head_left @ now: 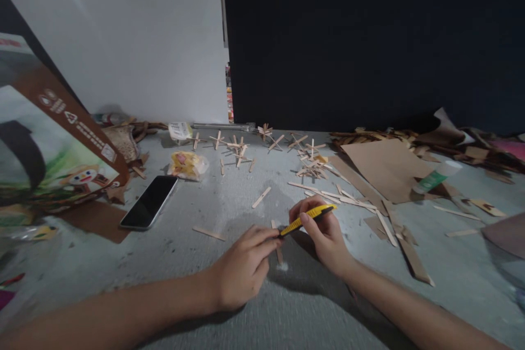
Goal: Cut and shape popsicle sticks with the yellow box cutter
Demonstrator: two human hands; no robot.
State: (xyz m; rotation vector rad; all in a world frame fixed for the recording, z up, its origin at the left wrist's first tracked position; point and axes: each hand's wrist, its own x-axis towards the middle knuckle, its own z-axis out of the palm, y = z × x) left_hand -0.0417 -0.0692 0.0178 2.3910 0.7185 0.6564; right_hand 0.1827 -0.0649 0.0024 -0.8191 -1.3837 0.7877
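**Yellow-and-black plastic utility knife (316,211) at a flat, pale wooden stick (279,253)**

Head view: the right hand (330,238) is gripping the knife; the stick is lying beneath on the grey tabletop (164,273). The left hand (248,265) is curling its fingers near the knife's tip; what they are pinching, I cannot tell. Behind, crossed wooden-stick pieces (276,143) are apparently standing finished; loose wooden sticks (209,233) are lying unjoined. A brown printed carton (88,123) is showing a recycling symbol and illegible lettering.

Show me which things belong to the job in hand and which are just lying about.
Likely part of the job:
yellow tool in the right hand
wooden stick by the left hand
crossed sticks

Apparently just lying about:
phone
yellow packet
large printed package
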